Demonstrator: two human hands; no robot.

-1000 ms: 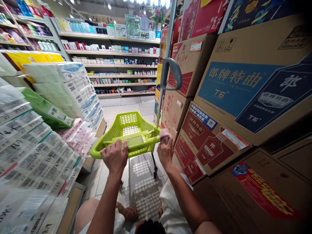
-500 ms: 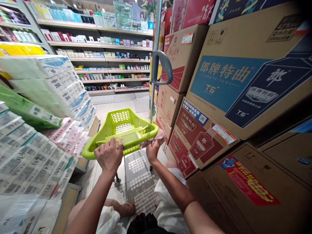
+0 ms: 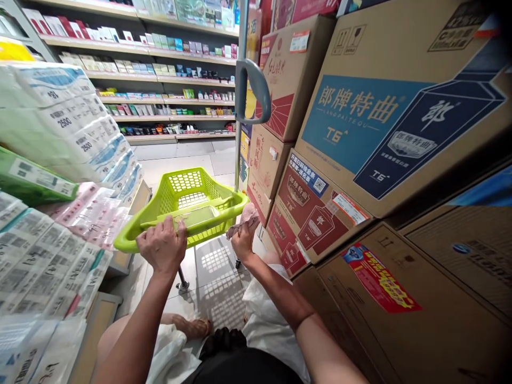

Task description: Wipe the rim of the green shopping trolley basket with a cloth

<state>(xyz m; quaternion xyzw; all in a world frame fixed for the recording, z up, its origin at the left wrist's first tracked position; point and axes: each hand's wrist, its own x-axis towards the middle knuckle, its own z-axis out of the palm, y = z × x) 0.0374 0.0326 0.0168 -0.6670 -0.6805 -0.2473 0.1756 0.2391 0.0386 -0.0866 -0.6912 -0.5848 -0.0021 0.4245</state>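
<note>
A lime-green plastic shopping cart (image 3: 188, 181) with a lattice basket stands in front of me in the aisle. My left hand (image 3: 163, 244) is closed around the left part of its handle bar, thumb toward the inside. My right hand (image 3: 242, 241) grips a crumpled pinkish cloth (image 3: 248, 216) just off the right corner of the handle, apart from the bar. Behind the handle lies a flat, clear panel (image 3: 200, 217) in the cart. The basket's floor shows light through its holes.
Stacked cartons (image 3: 352, 122) wall the right side. A grey metal pole with a loop handle (image 3: 253, 90) rises beside them. Wrapped tissue packs (image 3: 68, 117) are piled on the left, over a low platform (image 3: 94, 330). Shelves of small boxes (image 3: 160, 74) cross the far end.
My right hand has come away from the handle bar, lifting the cloth clear. The view has tilted down, and the cart sits further left in it. My left hand keeps its hold.
</note>
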